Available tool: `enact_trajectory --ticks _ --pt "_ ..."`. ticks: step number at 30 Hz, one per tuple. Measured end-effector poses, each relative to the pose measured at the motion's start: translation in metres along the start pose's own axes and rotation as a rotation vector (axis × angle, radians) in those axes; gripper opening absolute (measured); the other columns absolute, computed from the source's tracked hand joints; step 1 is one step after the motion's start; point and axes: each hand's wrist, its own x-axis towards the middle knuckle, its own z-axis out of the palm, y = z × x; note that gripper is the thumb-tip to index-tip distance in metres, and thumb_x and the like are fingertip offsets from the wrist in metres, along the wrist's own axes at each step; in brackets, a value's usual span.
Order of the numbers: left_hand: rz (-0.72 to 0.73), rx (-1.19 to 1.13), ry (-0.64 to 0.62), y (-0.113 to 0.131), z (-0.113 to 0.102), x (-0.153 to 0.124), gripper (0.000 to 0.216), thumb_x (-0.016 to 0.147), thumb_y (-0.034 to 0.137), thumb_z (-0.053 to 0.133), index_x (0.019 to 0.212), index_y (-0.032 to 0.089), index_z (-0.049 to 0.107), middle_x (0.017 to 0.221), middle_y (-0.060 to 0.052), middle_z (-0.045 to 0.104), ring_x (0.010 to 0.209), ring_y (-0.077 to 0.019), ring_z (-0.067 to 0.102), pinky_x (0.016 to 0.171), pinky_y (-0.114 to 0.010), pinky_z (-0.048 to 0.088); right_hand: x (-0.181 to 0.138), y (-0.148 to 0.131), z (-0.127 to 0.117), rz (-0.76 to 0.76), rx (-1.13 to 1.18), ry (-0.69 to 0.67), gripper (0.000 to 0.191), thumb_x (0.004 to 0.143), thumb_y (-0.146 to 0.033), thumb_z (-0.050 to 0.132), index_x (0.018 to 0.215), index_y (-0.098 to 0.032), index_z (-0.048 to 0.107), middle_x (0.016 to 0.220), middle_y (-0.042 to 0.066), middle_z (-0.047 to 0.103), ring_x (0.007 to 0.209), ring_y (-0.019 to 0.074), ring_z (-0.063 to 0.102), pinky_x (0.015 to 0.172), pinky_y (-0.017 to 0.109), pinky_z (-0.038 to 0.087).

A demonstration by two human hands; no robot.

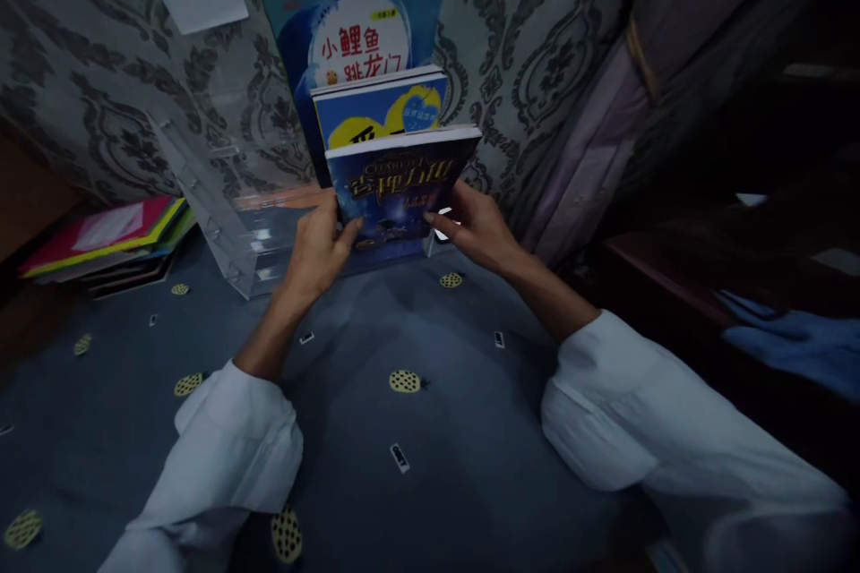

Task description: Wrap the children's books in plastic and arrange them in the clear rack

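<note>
1. At twelve o'clock, just above the middle of the view, here's the dark book [403,192], held upright over the near edge of a blue-and-yellow book [386,112].
2. Eight o'clock on that cover: the left hand [319,243] has its grip closed around the side edge, thumb across the front.
3. Four o'clock: the right hand [480,228] grasps the opposite edge, thumb in front too!
4. Behind, toward eleven, rises a tall blue book [363,13].
5. Out at nine, a clear rack [215,215], and beyond it stacked colourful folders [111,233] on the bench [463,403].
6. Over at two, a tied purple curtain [591,143]; at three, blue cloth [799,340].
</note>
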Motion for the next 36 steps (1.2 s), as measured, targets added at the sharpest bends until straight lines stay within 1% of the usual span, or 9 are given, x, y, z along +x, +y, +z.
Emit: enact_trajectory --ticks 3,10,14,17,21,25,29,32,36 --pt "0.008 0.038 0.004 -0.003 0.002 -0.003 0.017 0.087 0.019 0.066 0.102 0.020 0.059 0.085 -0.001 0.065 0.079 -0.0184 0.064 0.077 -0.032 0.053 -0.002 -0.001 0.002 -0.002 -0.034 0.002 0.053 0.091 -0.054 0.066 0.133 -0.025 0.057 0.130 0.007 0.065 0.101 0.0250 0.067 0.078 0.039 0.063" --pt "0.004 0.146 0.048 -0.001 0.004 -0.007 0.026 0.091 0.017 0.063 0.114 0.019 0.052 0.091 -0.003 0.065 0.091 -0.0229 0.067 0.088 -0.039 0.052 -0.004 0.001 0.004 -0.057 -0.288 0.072 0.029 0.095 -0.044 0.059 0.113 -0.021 0.061 0.116 0.010 0.067 0.101 0.0269 0.067 0.078 0.040 0.062" --pt "-0.077 0.311 -0.028 0.006 0.001 -0.008 0.025 0.094 0.019 0.059 0.117 0.017 0.049 0.093 -0.004 0.066 0.090 -0.0235 0.068 0.084 -0.035 0.052 -0.007 0.007 0.008 -0.026 -0.352 0.071 0.022 0.094 -0.038 0.058 0.105 -0.019 0.060 0.097 0.009 0.069 0.088 0.0265 0.069 0.075 0.042 0.061" --pt "-0.133 0.419 -0.100 0.014 -0.001 -0.008 0.026 0.098 0.023 0.055 0.122 0.016 0.047 0.099 -0.008 0.069 0.095 -0.0245 0.069 0.083 -0.033 0.051 -0.009 0.009 0.009 0.020 -0.356 0.044 0.024 0.092 -0.036 0.059 0.109 -0.019 0.059 0.091 0.008 0.072 0.078 0.0252 0.069 0.072 0.041 0.059" --pt "-0.216 0.564 -0.178 0.023 -0.002 -0.008 0.034 0.101 0.029 0.051 0.130 0.013 0.043 0.109 -0.014 0.070 0.100 -0.0266 0.071 0.083 -0.033 0.051 -0.012 0.009 0.011 0.060 -0.371 0.030 0.027 0.092 -0.035 0.059 0.114 -0.020 0.059 0.086 0.006 0.074 0.074 0.0246 0.069 0.071 0.040 0.057" --pt "-0.296 0.671 -0.254 0.030 -0.002 -0.007 0.036 0.104 0.035 0.046 0.129 0.010 0.042 0.104 -0.017 0.072 0.097 -0.0297 0.073 0.080 -0.034 0.052 -0.016 0.006 0.014 0.097 -0.354 0.051 0.022 0.091 -0.031 0.057 0.109 -0.021 0.061 0.088 0.008 0.075 0.072 0.0242 0.070 0.068 0.039 0.056" --pt "-0.333 0.667 -0.301 0.034 -0.002 -0.007 0.032 0.106 0.034 0.042 0.126 0.010 0.045 0.100 -0.018 0.074 0.094 -0.0299 0.074 0.080 -0.035 0.053 -0.016 0.005 0.015 0.115 -0.307 0.172 0.029 0.090 -0.033 0.056 0.116 -0.019 0.059 0.091 0.008 0.074 0.075 0.0238 0.069 0.068 0.040 0.057" --pt "-0.344 0.626 -0.300 0.034 0.000 -0.008 0.029 0.105 0.032 0.041 0.124 0.010 0.046 0.098 -0.019 0.074 0.093 -0.0313 0.075 0.080 -0.036 0.053 -0.014 0.005 0.015 0.073 -0.263 0.243 0.041 0.091 -0.036 0.056 0.128 -0.018 0.056 0.105 0.013 0.071 0.089 0.0258 0.069 0.073 0.042 0.059" --pt "-0.373 0.545 -0.275 0.034 0.004 -0.009 0.028 0.105 0.028 0.039 0.124 0.009 0.046 0.094 -0.019 0.075 0.091 -0.0335 0.075 0.079 -0.039 0.054 -0.013 0.004 0.018 0.018 -0.199 0.204 0.042 0.092 -0.034 0.054 0.132 -0.020 0.058 0.114 0.013 0.066 0.102 0.0267 0.067 0.082 0.044 0.060"
